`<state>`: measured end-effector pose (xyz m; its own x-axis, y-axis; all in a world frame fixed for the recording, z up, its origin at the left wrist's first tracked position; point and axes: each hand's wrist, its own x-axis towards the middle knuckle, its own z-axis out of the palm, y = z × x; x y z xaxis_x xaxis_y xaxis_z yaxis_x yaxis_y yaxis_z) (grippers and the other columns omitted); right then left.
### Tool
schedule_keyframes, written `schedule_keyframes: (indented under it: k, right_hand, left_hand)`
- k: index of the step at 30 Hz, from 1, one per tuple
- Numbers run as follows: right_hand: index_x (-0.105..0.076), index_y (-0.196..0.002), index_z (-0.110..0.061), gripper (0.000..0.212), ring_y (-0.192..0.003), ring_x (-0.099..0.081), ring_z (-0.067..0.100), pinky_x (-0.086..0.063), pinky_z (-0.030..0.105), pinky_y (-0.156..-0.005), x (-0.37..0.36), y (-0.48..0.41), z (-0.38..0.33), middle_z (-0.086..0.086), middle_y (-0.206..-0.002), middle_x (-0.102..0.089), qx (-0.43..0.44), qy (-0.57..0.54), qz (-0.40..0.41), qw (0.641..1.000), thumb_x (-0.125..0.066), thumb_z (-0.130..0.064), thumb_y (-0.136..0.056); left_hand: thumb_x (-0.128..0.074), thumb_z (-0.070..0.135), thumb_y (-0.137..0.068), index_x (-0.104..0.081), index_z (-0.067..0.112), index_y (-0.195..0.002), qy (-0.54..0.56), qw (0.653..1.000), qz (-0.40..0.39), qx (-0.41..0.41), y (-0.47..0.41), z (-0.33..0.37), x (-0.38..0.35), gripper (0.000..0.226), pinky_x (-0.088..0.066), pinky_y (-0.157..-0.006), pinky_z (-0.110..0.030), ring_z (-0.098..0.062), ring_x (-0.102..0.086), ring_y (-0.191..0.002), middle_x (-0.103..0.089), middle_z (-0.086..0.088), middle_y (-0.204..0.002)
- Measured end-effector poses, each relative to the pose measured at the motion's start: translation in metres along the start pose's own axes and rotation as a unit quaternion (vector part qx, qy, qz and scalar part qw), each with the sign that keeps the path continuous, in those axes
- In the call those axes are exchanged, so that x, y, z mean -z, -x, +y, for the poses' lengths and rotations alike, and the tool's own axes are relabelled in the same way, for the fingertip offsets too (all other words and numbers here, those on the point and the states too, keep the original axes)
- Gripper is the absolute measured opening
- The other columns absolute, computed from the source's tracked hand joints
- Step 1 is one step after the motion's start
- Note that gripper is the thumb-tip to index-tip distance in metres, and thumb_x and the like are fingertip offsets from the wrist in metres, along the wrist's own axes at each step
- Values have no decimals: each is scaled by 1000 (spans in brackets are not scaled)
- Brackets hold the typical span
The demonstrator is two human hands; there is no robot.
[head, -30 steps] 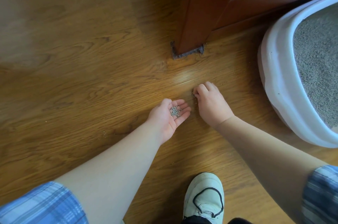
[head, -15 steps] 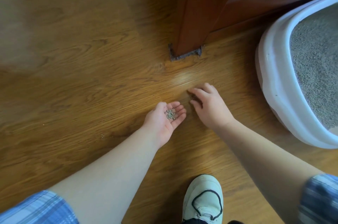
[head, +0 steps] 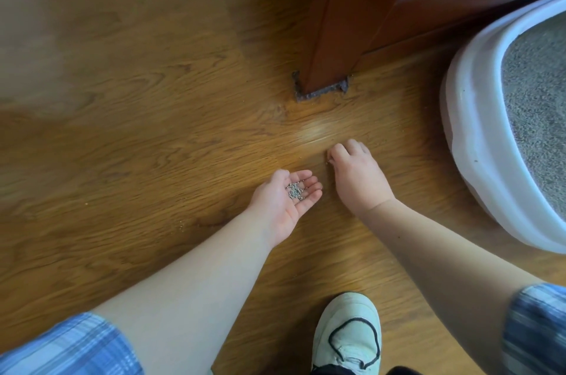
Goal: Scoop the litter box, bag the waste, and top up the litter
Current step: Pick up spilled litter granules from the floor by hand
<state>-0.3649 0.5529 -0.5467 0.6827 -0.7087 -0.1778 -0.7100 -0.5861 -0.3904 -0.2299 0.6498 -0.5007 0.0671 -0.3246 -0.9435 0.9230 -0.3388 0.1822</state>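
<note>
Now your left hand point(head: 286, 200) cups spilled litter grains point(head: 295, 190) at centre frame; your right hand point(head: 356, 174) pinches strays off the floor point(head: 153, 129). Litter box point(head: 477, 135), right edge, looks filled; bagging isn't visible.

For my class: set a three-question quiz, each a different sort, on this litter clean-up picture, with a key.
1. True or false: the left hand lies palm up, cupping litter granules.
2. The right hand is: A) fingertips down at the wooden floor; B) inside the litter box; C) gripping the shoe.
3. Fill in: the furniture leg stands on the ____.

Key: 1 true; 2 A; 3 floor.
</note>
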Motion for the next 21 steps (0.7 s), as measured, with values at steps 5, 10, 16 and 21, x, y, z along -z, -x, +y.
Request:
schedule_keyframes:
  k: [5,10,16,21]
  right_hand:
    - [-55,-99,-6,14,-94,-48,30,-51,47,-77,6,-3,-10,10,-97,-50,-26,-15,-50,998,-55,0,-86]
    - [-60,-96,-8,23,-88,-53,26,-49,43,-76,14,17,-41,7,-93,-53,40,-163,-42,985,-39,-17,-95]
    - [-69,-108,-10,29,-92,-59,22,-53,40,-80,12,22,-21,4,-96,-61,-23,-195,57,979,-53,5,-90]
    - [-59,-137,-9,61,-136,-47,29,-40,45,-113,8,6,-10,8,-140,-58,81,-49,-9,995,-32,-2,-82]
  left_hand:
    - [-34,17,-104,-62,-9,-110,-4,1000,4,4,-2,0,-3,39,-59,-84,-41,-33,-68,-93,-66,-25,-104]
    - [-40,19,-102,-64,4,-83,-3,1000,-12,8,-3,-2,-4,35,-58,-68,-34,-22,-68,-71,-68,-12,-76]
    - [-37,21,-103,-63,-2,-97,17,1000,7,-11,-7,-4,4,36,-60,-71,-36,-26,-68,-74,-68,-18,-83]
    - [-36,21,-102,-64,0,-95,5,999,36,-19,-7,0,15,36,-58,-64,-33,-24,-67,-72,-67,-16,-83]
